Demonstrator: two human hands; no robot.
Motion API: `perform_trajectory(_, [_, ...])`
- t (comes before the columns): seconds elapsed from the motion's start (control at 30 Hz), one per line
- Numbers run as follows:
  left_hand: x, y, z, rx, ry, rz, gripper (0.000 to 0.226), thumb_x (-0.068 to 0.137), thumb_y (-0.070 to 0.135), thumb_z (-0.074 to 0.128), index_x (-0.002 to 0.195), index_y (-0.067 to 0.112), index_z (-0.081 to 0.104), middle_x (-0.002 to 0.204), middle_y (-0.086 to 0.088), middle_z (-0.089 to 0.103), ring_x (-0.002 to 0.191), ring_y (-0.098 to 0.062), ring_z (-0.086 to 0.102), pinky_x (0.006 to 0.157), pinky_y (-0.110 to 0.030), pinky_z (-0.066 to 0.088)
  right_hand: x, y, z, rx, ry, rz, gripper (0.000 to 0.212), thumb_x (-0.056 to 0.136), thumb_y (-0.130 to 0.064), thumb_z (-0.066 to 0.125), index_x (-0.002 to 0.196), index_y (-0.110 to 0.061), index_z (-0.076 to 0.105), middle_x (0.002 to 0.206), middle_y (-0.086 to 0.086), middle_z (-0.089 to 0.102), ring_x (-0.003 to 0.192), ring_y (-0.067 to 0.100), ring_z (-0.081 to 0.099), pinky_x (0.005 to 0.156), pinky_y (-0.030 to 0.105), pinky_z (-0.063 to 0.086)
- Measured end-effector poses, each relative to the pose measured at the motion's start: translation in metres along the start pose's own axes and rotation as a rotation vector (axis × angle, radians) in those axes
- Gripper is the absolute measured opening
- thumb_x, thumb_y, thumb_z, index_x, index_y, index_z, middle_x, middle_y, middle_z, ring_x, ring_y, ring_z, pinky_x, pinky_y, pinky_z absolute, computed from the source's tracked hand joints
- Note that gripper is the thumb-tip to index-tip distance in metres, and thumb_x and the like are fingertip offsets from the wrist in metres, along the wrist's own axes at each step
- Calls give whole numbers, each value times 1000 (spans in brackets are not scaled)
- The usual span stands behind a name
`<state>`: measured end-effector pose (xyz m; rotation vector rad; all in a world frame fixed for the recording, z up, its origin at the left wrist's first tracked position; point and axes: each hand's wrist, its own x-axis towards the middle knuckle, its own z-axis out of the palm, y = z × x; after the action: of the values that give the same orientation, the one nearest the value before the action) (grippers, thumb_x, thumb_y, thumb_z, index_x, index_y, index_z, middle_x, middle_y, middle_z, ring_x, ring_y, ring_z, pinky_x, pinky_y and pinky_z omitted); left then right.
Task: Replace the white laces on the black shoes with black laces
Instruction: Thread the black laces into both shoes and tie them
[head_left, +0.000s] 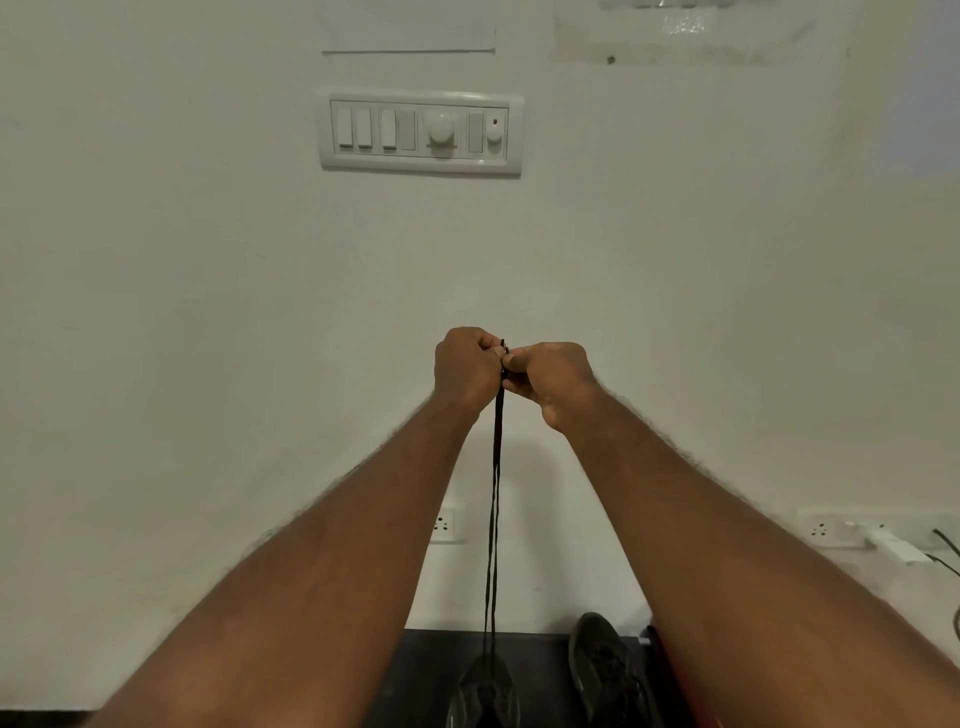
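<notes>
At the near edge, a black shoe (485, 691) is seen standing on a dark table (540, 675), between the two raised forearms. A second black shoe (605, 670) is set just to its right, with its toe pointed toward the wall; its lacing cannot be made out. From the first shoe a black lace (496, 493) is drawn straight up in two strands that run close together. Both strands are gathered at the top, where the hands are held knuckle to knuckle. The left hand (465, 366) is curled, with the lace pinched at its fingertips. The right hand (550, 376) is likewise curled, and the same lace ends are pinched from the right side. Beyond the hands stands a pale wall (208, 312). Low on it a white socket (444, 524) is partly hidden by the left forearm, and a socket strip (831, 529) is mounted far to the right. Higher up, a white switch panel (421, 132) is fixed, and a sheet of paper (408, 26) is stuck above it.
</notes>
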<state>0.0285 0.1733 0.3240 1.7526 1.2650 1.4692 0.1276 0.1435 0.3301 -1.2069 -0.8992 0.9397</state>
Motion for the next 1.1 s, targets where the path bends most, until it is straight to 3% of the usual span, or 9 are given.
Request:
perform_trajectory(0.23, [3, 0, 0, 0, -12, -19, 14, 90, 1, 60, 81, 8, 69, 85, -5, 70, 85, -24, 69, 81, -36, 57, 1, 1, 1, -12, -8, -18, 2, 86, 9, 67, 85, 9, 68, 94, 23, 69, 86, 31, 69, 89, 41, 59])
perform_trajectory(0.47, [5, -2, 2, -20, -29, -47, 11, 89, 1, 61, 84, 5, 70, 87, -7, 71, 83, -23, 69, 77, -32, 56, 3, 2, -2, -37, -6, -50, 8, 88, 5, 69, 81, 2, 68, 92, 20, 70, 83, 28, 69, 80, 34, 61])
perform_trajectory(0.57, [5, -2, 2, 43, -45, -58, 12, 90, 5, 61, 81, 4, 68, 83, -5, 68, 74, -18, 63, 68, -28, 51, 5, 6, -7, -140, 23, -96, 9, 89, 0, 69, 82, -5, 69, 90, 11, 69, 79, 21, 65, 75, 33, 60])
perform_trajectory(0.67, [0, -12, -1, 117, -79, -153, 21, 85, 7, 57, 64, 5, 55, 63, -5, 60, 51, -18, 52, 49, -23, 40, 8, 17, -20, -347, 84, -114, 12, 87, -5, 68, 78, -13, 67, 89, 5, 70, 74, 18, 62, 65, 35, 55])
perform_trajectory(0.77, [-8, -35, -3, 53, -158, -326, 19, 84, 7, 52, 78, -8, 61, 63, -17, 69, 40, -18, 60, 39, -19, 42, 4, 33, -35, -324, 15, 93, 11, 95, -2, 54, 87, -4, 60, 77, 12, 62, 60, 20, 61, 52, 29, 49])
perform_trajectory(0.87, [-10, -68, -3, -14, -134, -420, 20, 84, 7, 54, 85, -12, 61, 67, -21, 70, 52, -29, 69, 54, -35, 60, 6, 56, -47, -210, -38, 165, 9, 97, 0, 50, 91, -1, 57, 79, 17, 60, 65, 25, 62, 62, 31, 54])
perform_trajectory(0.93, [-9, -91, -2, 49, -72, -370, 20, 81, 12, 56, 82, -7, 62, 67, -16, 70, 59, -30, 69, 65, -43, 62, 12, 75, -53, -131, -18, 142, 8, 95, -4, 56, 88, -1, 59, 81, 17, 63, 72, 26, 65, 70, 33, 57])
perform_trajectory(1.03, [-14, -129, 1, 188, 96, -233, 18, 77, 21, 56, 76, 5, 63, 68, -7, 69, 67, -28, 69, 72, -39, 58, 17, 109, -59, -72, -14, 124, 12, 95, -13, 62, 89, -2, 61, 83, 15, 67, 81, 28, 69, 80, 38, 60])
perform_trajectory(1.1, [-38, -156, 3, 158, 170, -223, 13, 84, 14, 57, 93, 5, 61, 82, -4, 68, 75, -26, 66, 74, -28, 51, 14, 148, -64, -115, -17, 104, 8, 94, -6, 63, 89, 0, 61, 84, 16, 69, 80, 27, 70, 79, 37, 61])
